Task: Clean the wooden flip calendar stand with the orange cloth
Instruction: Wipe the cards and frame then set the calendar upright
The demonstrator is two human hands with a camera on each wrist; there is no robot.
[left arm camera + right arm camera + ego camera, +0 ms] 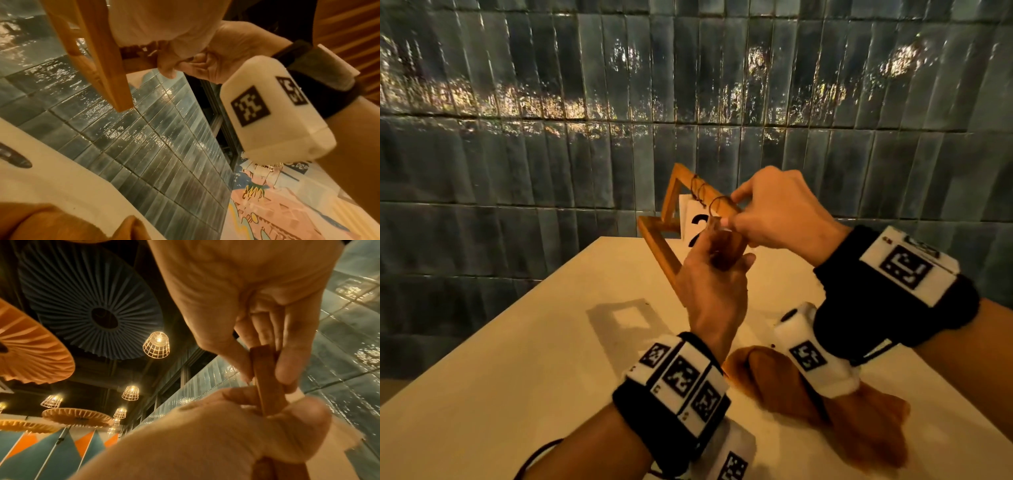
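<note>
I hold the wooden flip calendar stand (pixel 671 205) tilted in the air above the far part of the table. My left hand (pixel 714 274) grips its near side frame from below. Above it, my right hand (pixel 734 212) pinches the top bar beside the wire rings. White number cards (pixel 697 222) hang from those rings. In the right wrist view the right hand (pixel 265 376) pinches the bar (pixel 267 399) and the left hand (pixel 236 426) wraps it lower down. The orange cloth (pixel 859 421) lies crumpled on the table under my right wrist, in neither hand; the cloth (pixel 61 224) also shows in the left wrist view.
The cream table (pixel 517 377) ends at its far edge just beneath the stand and at a slanting left edge. A dark glossy tiled wall (pixel 551 137) rises behind it. Wire-cage lamps (pixel 156 345) hang from the ceiling.
</note>
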